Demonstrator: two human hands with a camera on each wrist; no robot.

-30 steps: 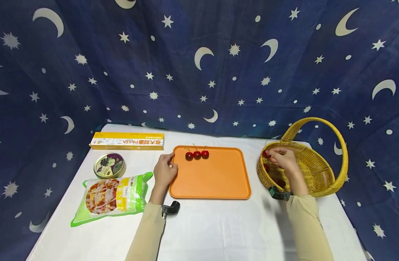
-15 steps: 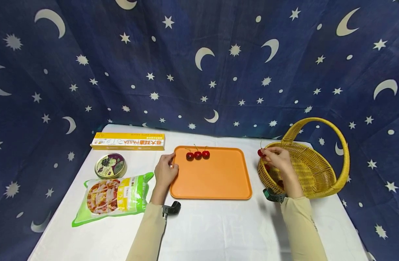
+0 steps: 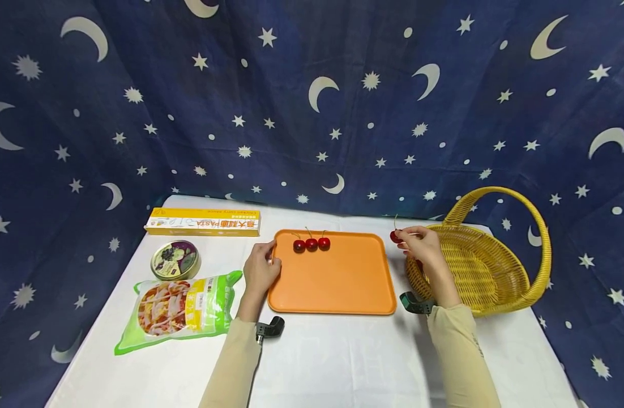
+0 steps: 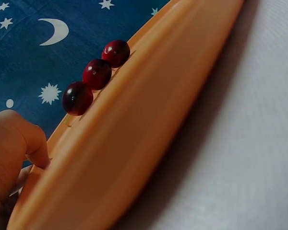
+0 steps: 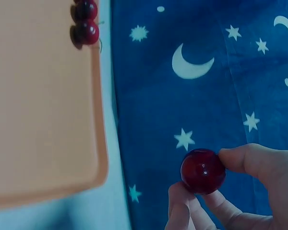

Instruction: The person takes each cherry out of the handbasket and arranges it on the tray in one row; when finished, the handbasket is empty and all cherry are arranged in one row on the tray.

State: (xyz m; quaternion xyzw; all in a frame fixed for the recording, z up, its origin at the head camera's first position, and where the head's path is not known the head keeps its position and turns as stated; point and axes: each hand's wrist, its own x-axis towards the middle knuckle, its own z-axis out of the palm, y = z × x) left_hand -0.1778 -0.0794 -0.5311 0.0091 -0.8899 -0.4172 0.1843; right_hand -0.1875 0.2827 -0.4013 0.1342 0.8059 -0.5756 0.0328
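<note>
pinching a red cherry (image 3: 395, 237) at centre right, the right hand (image 3: 423, 247) hovers between the orange tray (image 3: 337, 283) and yellow basket (image 3: 495, 272). the left hand (image 3: 260, 271) grips the tray's left edge; 3 cherries (image 3: 311, 244) line its far side.

Bright, even light; soft shadows

Only readable txt: "PASTA" in caps on the front of the long yellow box (image 3: 203, 221) at back left of the table; Chinese characters beside it, too small to make out. Round tin (image 3: 175, 260) lid & green-edged food bag (image 3: 176, 309) carry print/graphics, but nothing legible. No nos. or signs elsewhere
</note>
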